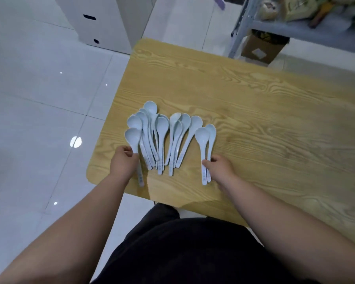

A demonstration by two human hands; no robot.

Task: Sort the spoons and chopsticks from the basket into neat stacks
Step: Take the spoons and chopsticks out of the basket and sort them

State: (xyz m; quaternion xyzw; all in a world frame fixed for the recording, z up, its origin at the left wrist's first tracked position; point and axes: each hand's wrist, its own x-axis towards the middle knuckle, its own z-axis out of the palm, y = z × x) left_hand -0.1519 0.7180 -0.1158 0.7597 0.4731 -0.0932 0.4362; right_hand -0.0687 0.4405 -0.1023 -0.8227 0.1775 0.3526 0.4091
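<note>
Several pale blue soup spoons (162,136) lie fanned out on the wooden table (254,111), bowls pointing away from me. My left hand (124,160) pinches the handle of the leftmost spoon (132,138) at the table's left edge. My right hand (220,167) rests its fingers on the handles of two spoons (205,140) lying apart at the right of the group. No basket or chopsticks show in this view.
The table's left edge and rounded near corner (90,171) lie close to the spoons, with white tiled floor (39,99) beyond. A white cabinet (105,21), a metal shelf (242,23) and a cardboard box (262,48) stand past the far edge.
</note>
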